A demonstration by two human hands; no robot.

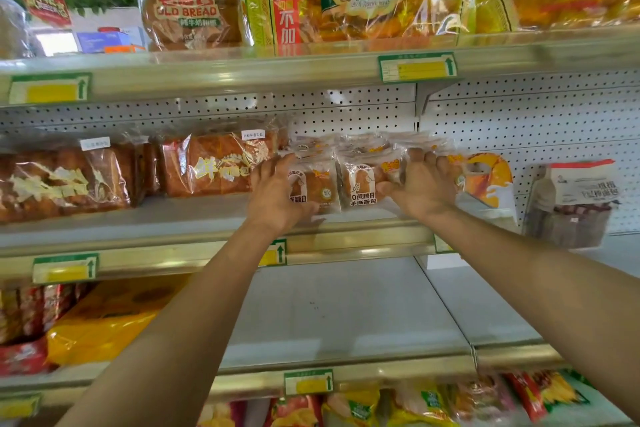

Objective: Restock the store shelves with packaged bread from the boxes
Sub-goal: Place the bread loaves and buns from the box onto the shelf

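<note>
Clear-wrapped small bread packs (pixel 346 180) stand upright, labels outward, left hand (pixel 277 191) and right hand (pixel 420 185) fingers gripping them.

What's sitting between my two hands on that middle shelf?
Head view: small clear-wrapped bread packs, standing side by side between the left hand and right hand.

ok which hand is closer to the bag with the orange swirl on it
Right. The right hand sits just left of the orange-swirl bag, fingers almost at it. The left hand is further left, across the small bread packs.
</note>
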